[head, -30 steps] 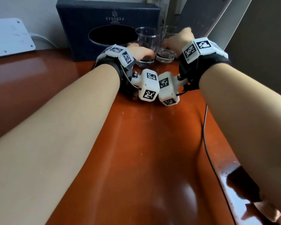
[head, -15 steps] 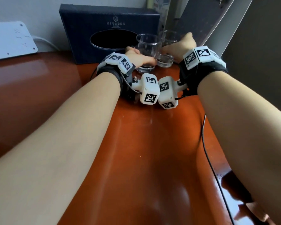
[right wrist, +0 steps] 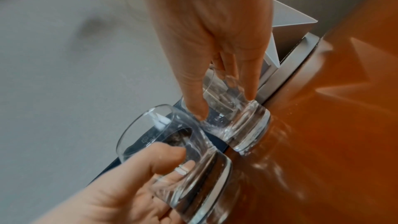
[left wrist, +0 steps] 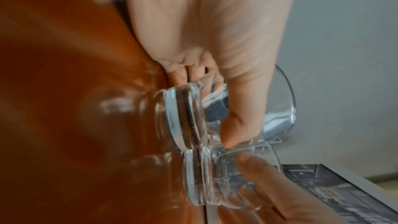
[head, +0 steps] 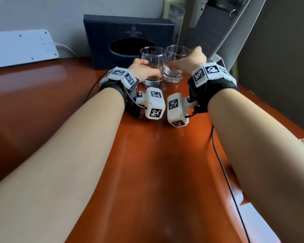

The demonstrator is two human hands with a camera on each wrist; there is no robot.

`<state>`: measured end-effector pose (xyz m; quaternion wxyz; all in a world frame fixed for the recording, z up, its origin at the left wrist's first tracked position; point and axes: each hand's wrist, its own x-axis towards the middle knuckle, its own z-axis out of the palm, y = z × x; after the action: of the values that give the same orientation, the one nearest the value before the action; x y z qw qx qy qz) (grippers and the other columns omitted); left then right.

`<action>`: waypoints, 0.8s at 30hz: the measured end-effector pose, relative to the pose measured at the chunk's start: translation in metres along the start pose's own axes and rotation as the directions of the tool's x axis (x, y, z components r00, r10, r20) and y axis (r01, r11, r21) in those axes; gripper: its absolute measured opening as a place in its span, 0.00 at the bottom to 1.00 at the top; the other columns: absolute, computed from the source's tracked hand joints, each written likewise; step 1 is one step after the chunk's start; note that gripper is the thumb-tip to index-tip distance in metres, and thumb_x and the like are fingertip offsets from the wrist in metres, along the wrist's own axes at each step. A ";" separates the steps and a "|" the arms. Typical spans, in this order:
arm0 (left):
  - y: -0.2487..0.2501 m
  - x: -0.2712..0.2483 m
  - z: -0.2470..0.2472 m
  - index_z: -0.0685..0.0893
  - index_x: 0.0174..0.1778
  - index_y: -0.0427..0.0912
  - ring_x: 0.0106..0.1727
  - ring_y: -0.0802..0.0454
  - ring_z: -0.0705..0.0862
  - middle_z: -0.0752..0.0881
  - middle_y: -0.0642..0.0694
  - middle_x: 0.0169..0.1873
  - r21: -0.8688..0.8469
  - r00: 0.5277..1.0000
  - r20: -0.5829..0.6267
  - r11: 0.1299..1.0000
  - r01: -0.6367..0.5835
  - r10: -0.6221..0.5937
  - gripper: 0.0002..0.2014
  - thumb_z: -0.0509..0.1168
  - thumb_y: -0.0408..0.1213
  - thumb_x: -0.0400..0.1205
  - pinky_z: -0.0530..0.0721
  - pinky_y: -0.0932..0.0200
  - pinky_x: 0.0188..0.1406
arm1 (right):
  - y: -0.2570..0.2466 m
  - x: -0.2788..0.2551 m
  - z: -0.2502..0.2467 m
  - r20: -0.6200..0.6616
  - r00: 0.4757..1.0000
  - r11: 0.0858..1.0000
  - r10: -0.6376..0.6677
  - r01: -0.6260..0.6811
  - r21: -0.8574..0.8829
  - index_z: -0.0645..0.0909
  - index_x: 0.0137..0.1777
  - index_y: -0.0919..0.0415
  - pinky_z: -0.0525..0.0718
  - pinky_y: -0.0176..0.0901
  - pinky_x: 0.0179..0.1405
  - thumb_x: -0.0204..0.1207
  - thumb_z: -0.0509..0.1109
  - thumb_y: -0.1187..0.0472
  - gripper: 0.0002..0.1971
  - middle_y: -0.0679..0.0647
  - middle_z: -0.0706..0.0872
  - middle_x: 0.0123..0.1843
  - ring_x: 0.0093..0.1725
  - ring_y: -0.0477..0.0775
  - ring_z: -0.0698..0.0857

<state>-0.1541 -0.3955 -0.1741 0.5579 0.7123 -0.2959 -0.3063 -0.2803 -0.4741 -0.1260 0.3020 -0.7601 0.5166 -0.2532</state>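
— How are your hands set?

— My left hand (head: pixel 145 71) is curled round the lower part of the left tumbler (head: pixel 154 57), with the thumb on the near side and the fingers wrapped behind the glass. My right hand (head: pixel 191 61) holds the right tumbler (head: pixel 175 53) the same way, low on its wall, thumb in front and fingers at the back.

— And where are the two glasses?

— Both are clear and stand upright on the orange-brown bench (head: pixel 156 163), between my hands. Their thick bases sit right against each other.

— What lies further out?

— Just past the fingers of my left hand a dark blue tissue box (head: pixel 112 32) stands on edge with its oval opening facing me. Well off to the left of that hand is a white power strip (head: pixel 21 48) against the wall. Behind my right hand a grey panel (head: pixel 211 32) leans up and away. A black cable (head: pixel 223 169) runs along the bench beside my right forearm.
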 end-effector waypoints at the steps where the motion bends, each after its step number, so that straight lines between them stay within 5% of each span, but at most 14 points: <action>1: -0.001 -0.002 -0.002 0.69 0.61 0.47 0.61 0.48 0.82 0.82 0.47 0.58 0.011 1.000 -0.001 1.000 0.000 0.000 0.42 0.77 0.42 0.50 0.82 0.46 0.64 | -0.001 -0.004 0.000 0.003 1.000 1.000 -0.002 0.002 -0.002 0.63 0.72 0.63 0.80 0.46 0.65 0.67 0.78 0.52 0.39 0.55 0.77 0.67 0.66 0.55 0.78; 7: -0.009 -0.018 -0.013 0.69 0.66 0.43 0.62 0.48 0.81 0.81 0.47 0.58 0.010 0.999 -0.034 1.000 0.002 -0.002 0.42 0.78 0.39 0.56 0.81 0.49 0.63 | -0.007 -0.025 0.004 0.003 1.000 1.000 -0.016 0.016 0.007 0.63 0.72 0.64 0.80 0.44 0.64 0.67 0.79 0.52 0.38 0.56 0.77 0.67 0.66 0.55 0.78; 12: -0.016 -0.028 -0.021 0.72 0.67 0.41 0.57 0.52 0.78 0.74 0.55 0.43 0.012 0.991 -0.133 1.000 -0.014 0.015 0.35 0.77 0.38 0.66 0.80 0.54 0.64 | -0.014 -0.043 0.008 0.014 1.000 1.000 -0.022 0.022 0.015 0.62 0.73 0.63 0.80 0.43 0.63 0.67 0.79 0.51 0.39 0.56 0.77 0.68 0.68 0.55 0.78; 18: -0.051 -0.002 -0.039 0.80 0.62 0.38 0.55 0.44 0.88 0.88 0.41 0.52 -0.044 0.996 -0.087 0.999 0.004 -0.008 0.56 0.84 0.54 0.34 0.85 0.43 0.58 | -0.024 -0.064 0.017 0.020 0.999 0.998 -0.046 0.046 0.032 0.62 0.74 0.63 0.78 0.45 0.67 0.68 0.78 0.48 0.41 0.57 0.76 0.70 0.70 0.55 0.76; 24: -0.048 -0.024 -0.054 0.77 0.60 0.47 0.57 0.45 0.86 0.86 0.43 0.56 -0.061 0.996 -0.076 0.998 0.031 -0.036 0.51 0.85 0.52 0.37 0.83 0.45 0.60 | -0.029 -0.078 0.022 0.032 0.997 0.997 -0.070 0.069 0.032 0.61 0.75 0.63 0.76 0.46 0.70 0.66 0.78 0.46 0.43 0.57 0.74 0.72 0.72 0.55 0.74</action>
<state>-0.1239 -0.3344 -0.2079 0.5845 0.7116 -0.2529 -0.2967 -0.2726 -0.3882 -0.1264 0.3130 -0.7770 0.4808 -0.2590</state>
